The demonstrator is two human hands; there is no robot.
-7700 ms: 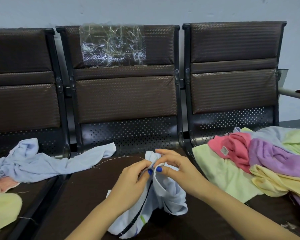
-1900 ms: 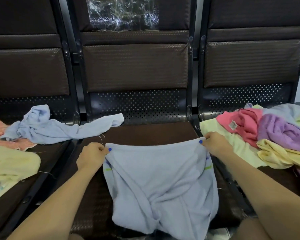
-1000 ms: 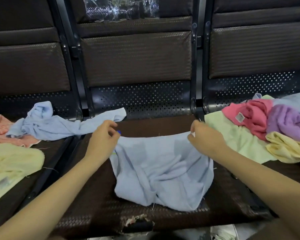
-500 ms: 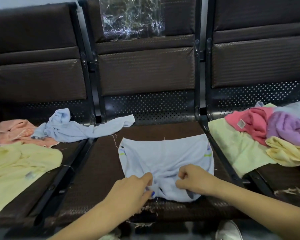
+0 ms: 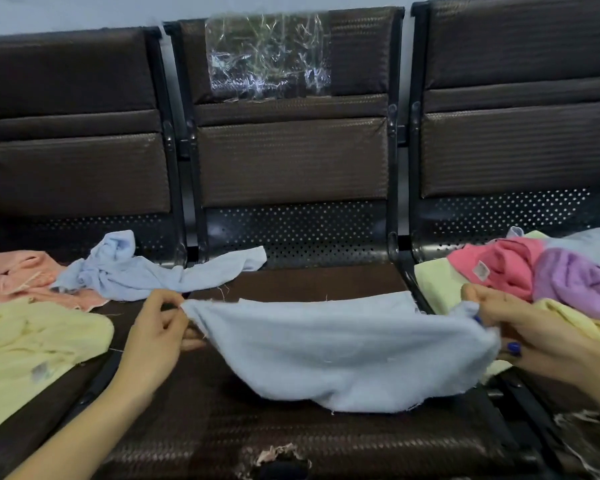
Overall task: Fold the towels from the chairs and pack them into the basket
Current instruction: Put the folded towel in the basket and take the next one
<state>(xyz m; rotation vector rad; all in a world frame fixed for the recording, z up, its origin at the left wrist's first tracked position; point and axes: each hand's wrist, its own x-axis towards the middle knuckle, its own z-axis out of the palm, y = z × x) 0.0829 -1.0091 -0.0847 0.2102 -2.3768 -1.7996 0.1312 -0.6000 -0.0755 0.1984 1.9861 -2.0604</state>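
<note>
STAGE: I judge early, first fold | LEFT: left hand (image 5: 155, 336) pinches light-blue towel (image 5: 340, 348) corner | RIGHT: right hand (image 5: 520, 327) grips opposite corner | LEFT TO DO: loose towels on both side chairs, none folded | BASKET: not visible

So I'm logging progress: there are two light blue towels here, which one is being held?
The light blue towel stretched over the middle seat, pinched by the left hand and right hand. The other blue towel lies crumpled and untouched behind the left hand.
</note>
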